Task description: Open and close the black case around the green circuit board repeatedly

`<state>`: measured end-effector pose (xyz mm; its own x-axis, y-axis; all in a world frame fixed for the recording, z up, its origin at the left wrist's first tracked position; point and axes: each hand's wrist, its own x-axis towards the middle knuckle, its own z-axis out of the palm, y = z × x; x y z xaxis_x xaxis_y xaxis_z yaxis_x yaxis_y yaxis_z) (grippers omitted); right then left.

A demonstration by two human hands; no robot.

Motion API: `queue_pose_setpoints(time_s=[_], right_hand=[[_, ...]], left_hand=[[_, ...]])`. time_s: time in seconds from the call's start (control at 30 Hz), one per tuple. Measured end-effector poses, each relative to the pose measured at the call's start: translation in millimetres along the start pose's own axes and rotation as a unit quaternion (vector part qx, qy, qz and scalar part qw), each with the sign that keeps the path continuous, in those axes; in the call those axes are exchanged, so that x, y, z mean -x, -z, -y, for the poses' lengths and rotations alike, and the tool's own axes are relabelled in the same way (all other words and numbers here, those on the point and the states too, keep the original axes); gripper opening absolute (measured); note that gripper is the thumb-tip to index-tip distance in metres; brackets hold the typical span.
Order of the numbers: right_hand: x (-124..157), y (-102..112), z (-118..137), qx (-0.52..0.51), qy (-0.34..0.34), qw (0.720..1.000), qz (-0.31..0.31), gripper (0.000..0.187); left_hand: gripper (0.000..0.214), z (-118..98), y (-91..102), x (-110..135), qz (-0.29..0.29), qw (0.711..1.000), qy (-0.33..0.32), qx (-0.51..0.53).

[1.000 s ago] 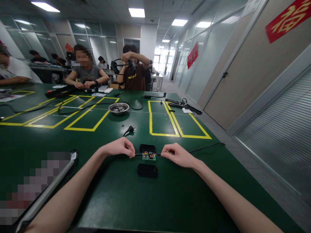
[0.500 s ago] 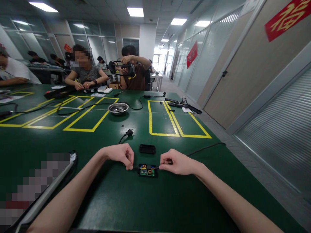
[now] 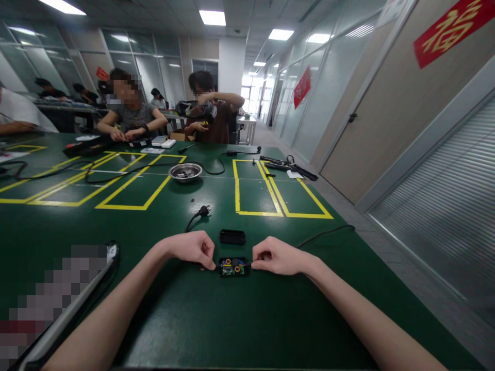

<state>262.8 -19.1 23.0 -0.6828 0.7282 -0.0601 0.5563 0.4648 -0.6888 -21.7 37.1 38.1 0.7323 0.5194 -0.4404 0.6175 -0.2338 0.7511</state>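
Note:
A small green circuit board (image 3: 233,268) with copper coils sits in a black plastic case half on the green table. My left hand (image 3: 197,247) is closed in a pinch on the black cable at the left end of the case. At the right end my right hand (image 3: 276,256) pinches the other black cable (image 3: 327,234), which runs off to the right. Just beyond the board lies the black case cover (image 3: 232,236), its hollow side up. A power plug (image 3: 203,210) on a black cord rests beyond my left hand.
A steel bowl (image 3: 186,172) with small metal parts stands farther back. Yellow tape (image 3: 259,214) marks rectangles on the table (image 3: 240,319). Black tools or rods (image 3: 290,167) lie at the back right. A pixelated device (image 3: 65,299) is at left. Two people sit across.
My left hand has come slightly closer to the case, and the case looks a little higher in view. The whole view has shifted slightly. Across the table, a person's held headset-like object has lowered.

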Motion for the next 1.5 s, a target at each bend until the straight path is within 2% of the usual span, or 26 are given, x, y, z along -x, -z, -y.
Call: queue_pose_setpoints(time_s=[0.13,0.23,0.37,0.6,0.7,0.77,0.83,0.9,1.0,1.1,1.3,1.5], right_hand=[[-2.9,-4.3,-1.6,0.025,0.010,1.000,-0.016,0.036],[-4.3,-7.3,-2.5,0.037,0.015,0.998,-0.044,0.026],[-5.9,-8.6,-2.7,0.040,-0.016,0.996,-0.073,0.017],[-7.2,-4.7,-0.2,0.056,-0.043,0.995,-0.077,0.020],[-7.8,-3.8,-6.0,0.038,-0.043,0.991,-0.117,0.025],[-9.4,-4.6,-12.5,0.024,-0.057,0.983,-0.173,0.027],[-12.1,-7.3,-19.0,0.028,-0.070,0.973,-0.220,0.025],[-15.6,-11.8,-23.7,0.030,-0.081,0.968,-0.237,0.022],[-21.1,-19.5,-26.5,0.007,-0.101,0.964,-0.244,0.023],[-25.5,-24.1,-25.8,-0.035,-0.124,0.957,-0.259,0.021],[-28.3,-25.2,-21.8,-0.185,-0.140,0.935,-0.268,0.018],[-23.7,-23.0,-17.0,-0.251,-0.129,0.930,-0.234,0.026]], left_hand=[[0.023,-4.2,-1.6,0.9,-0.009,1.000,0.001,-0.014],[0.022,-6.3,-2.2,0.9,-0.015,1.000,0.006,-0.024],[0.021,-7.4,-3.0,-0.2,-0.025,0.999,0.009,-0.032],[0.022,-7.5,-1.9,1.1,-0.035,0.998,0.008,-0.057],[0.028,-5.1,1.3,0.7,-0.041,0.998,0.010,-0.040],[0.036,-2.4,2.6,-3.0,-0.089,0.996,0.017,-0.012],[0.042,1.1,1.9,-9.9,-0.177,0.984,0.018,0.021],[0.045,5.2,-1.2,-18.6,-0.257,0.965,0.020,0.045],[0.045,10.4,-7.4,-29.8,-0.284,0.957,0.031,0.058],[0.039,12.3,-11.2,-34.2,-0.281,0.956,0.031,0.080],[0.030,7.7,-6.8,-26.2,-0.230,0.961,0.034,0.150],[0.029,4.5,-0.4,-16.0,-0.190,0.968,0.024,0.162]])
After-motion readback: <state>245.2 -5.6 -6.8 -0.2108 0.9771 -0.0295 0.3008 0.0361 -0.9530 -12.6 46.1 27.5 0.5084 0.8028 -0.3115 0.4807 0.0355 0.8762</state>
